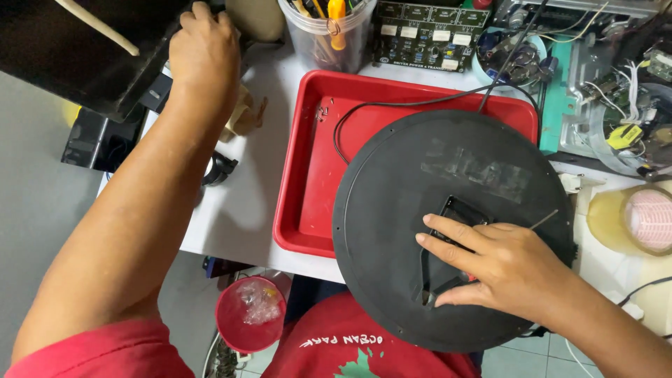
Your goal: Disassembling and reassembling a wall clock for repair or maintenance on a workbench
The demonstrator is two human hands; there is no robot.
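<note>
I saw the round black disc (448,210) lying half on the red tray (315,175), half over the bench (238,217) edge. My right hand (504,269) rested spread, unclenched, on its central housing (448,245). At ten o'clock, my left hand (203,52) gripped a black box (77,56); a plastic cup (329,35) stood at twelve.

Large round black disc (420,210), back side up, flat, overlapping the red tray (315,175), rectangular recess near centre.
</note>
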